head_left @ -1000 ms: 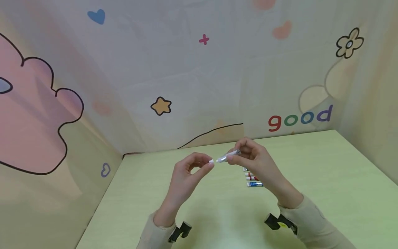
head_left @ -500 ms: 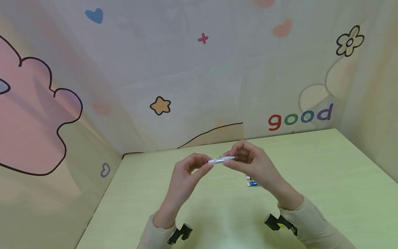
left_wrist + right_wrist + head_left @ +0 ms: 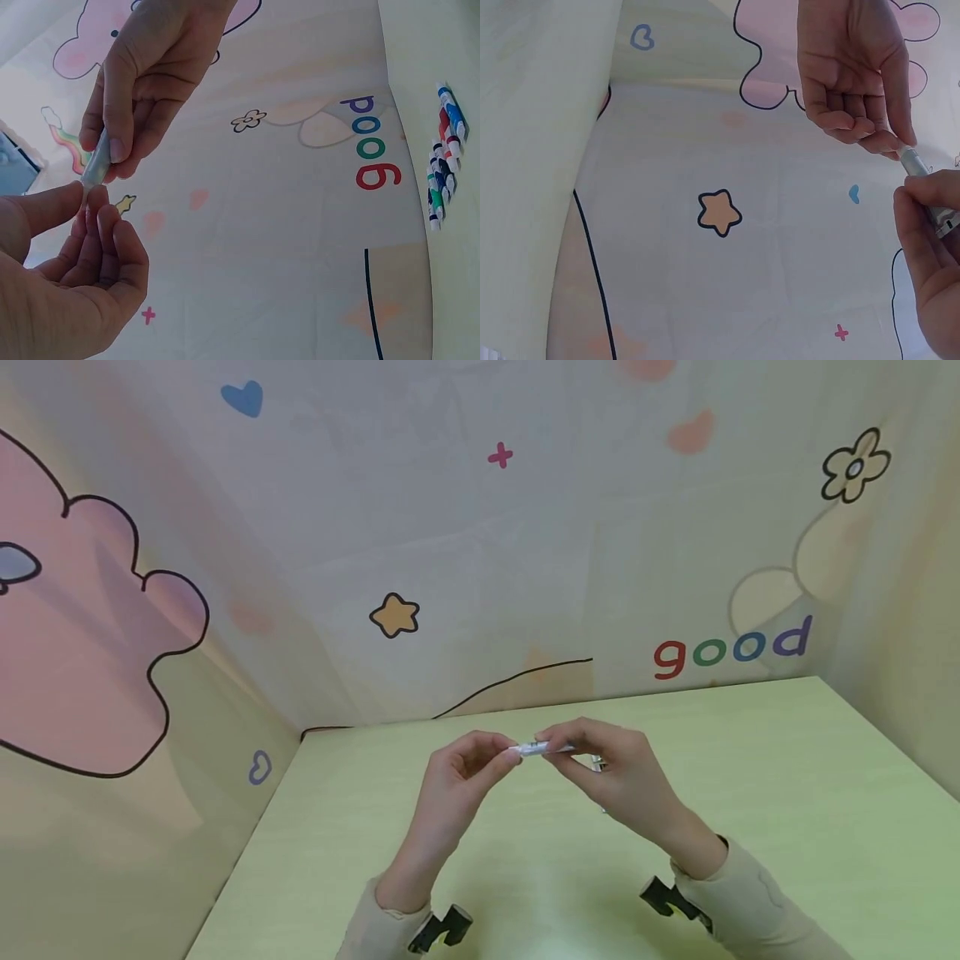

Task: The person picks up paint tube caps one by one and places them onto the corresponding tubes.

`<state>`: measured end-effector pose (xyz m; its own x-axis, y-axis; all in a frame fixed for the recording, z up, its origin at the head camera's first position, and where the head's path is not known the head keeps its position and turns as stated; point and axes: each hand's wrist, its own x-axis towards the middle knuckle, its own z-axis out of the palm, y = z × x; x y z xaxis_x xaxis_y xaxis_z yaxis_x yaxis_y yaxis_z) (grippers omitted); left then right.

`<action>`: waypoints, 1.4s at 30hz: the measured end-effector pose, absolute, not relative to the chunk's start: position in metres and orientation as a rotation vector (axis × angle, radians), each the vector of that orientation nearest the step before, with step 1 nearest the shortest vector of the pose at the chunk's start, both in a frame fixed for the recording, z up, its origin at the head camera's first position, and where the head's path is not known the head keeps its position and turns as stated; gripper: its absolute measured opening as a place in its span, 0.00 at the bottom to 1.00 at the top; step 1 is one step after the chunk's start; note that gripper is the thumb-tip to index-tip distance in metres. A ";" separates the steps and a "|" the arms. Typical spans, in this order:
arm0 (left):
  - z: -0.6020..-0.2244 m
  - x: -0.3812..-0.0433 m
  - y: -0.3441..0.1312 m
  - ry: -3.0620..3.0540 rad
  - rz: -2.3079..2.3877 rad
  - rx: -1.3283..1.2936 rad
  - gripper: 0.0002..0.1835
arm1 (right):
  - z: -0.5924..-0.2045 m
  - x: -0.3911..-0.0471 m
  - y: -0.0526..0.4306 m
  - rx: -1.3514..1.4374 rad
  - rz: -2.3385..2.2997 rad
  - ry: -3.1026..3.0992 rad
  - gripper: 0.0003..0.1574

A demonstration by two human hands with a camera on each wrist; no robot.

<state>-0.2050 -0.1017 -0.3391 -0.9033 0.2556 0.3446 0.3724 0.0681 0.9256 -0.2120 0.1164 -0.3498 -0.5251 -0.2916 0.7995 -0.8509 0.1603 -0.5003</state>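
Observation:
Both hands are raised over the table, meeting at a small white-silver paint tube (image 3: 533,748). My right hand (image 3: 633,777) pinches the tube's body between thumb and fingers. At its other end my left hand (image 3: 453,789) pinches the small white cap (image 3: 904,152) with thumb and forefinger. The cap sits at the tube's nozzle end, mostly covered by the fingertips. In the left wrist view the tube (image 3: 96,166) slants between the two hands. Several more paint tubes (image 3: 448,112), with blue, red, dark and green parts, lie on the table, mostly hidden behind my right hand in the head view.
The pale green table (image 3: 360,852) runs back to a printed cloth backdrop (image 3: 480,552) with a star, hearts and the word "good". Cloth walls also stand at the left and right. A black camera mount (image 3: 442,929) sits on each wrist.
The cap and tube, apart a second ago, have come together at the nozzle. My right hand has shifted its fingers over the tube, turned lower and covered more of the tubes behind.

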 end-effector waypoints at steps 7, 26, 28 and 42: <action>-0.340 -0.205 -0.101 -2.248 -1.986 -0.626 0.10 | -0.350 -0.213 0.115 1.143 1.240 -1.842 0.12; -0.336 -0.191 -0.100 -2.137 -1.621 -0.884 0.07 | -0.346 -0.203 0.121 1.020 1.559 -2.012 0.13; -0.337 -0.191 -0.100 -2.120 -1.589 -0.905 0.07 | -0.345 -0.202 0.121 1.025 1.594 -2.016 0.12; -0.344 -0.196 -0.094 -2.100 -1.449 -0.982 0.07 | -0.346 -0.204 0.122 0.991 1.734 -2.133 0.09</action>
<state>-0.1961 -0.0944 -0.3437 -0.6704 0.3193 0.6697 0.7395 0.2139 0.6383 -0.2044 0.1222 -0.3465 -0.7489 -0.3601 0.5563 -0.6182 0.0770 -0.7823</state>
